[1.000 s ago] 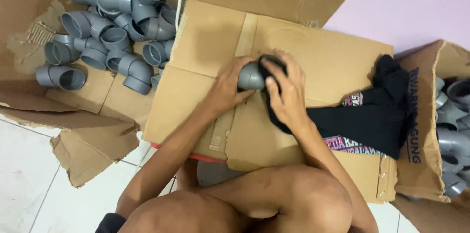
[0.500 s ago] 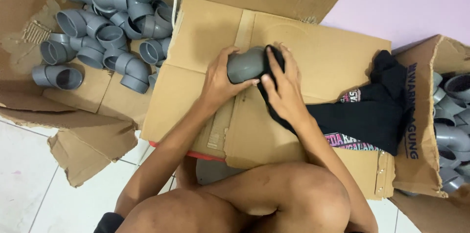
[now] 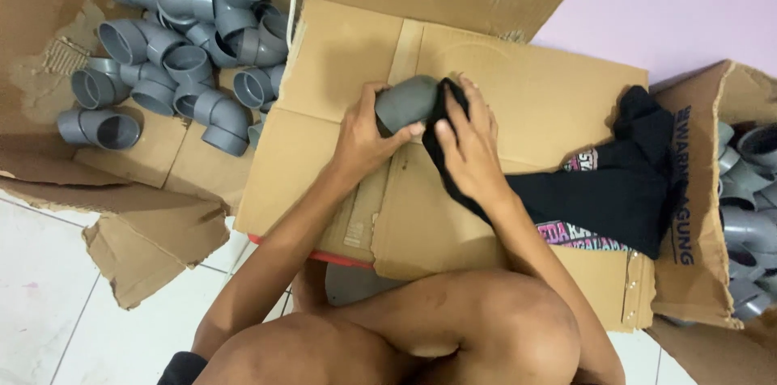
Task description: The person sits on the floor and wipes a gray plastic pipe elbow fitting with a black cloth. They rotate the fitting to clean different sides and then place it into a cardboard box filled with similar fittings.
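A pipe bend (image 3: 402, 103) sits on the flat box (image 3: 340, 61) in the middle. A cloth (image 3: 603, 191) lies to its right. More bends (image 3: 190, 61) lie in the left box (image 3: 32, 4), others (image 3: 749, 215) in the right box (image 3: 704, 191).

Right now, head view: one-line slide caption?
Left hand grips a grey pipe elbow while right hand presses black cloth against it.
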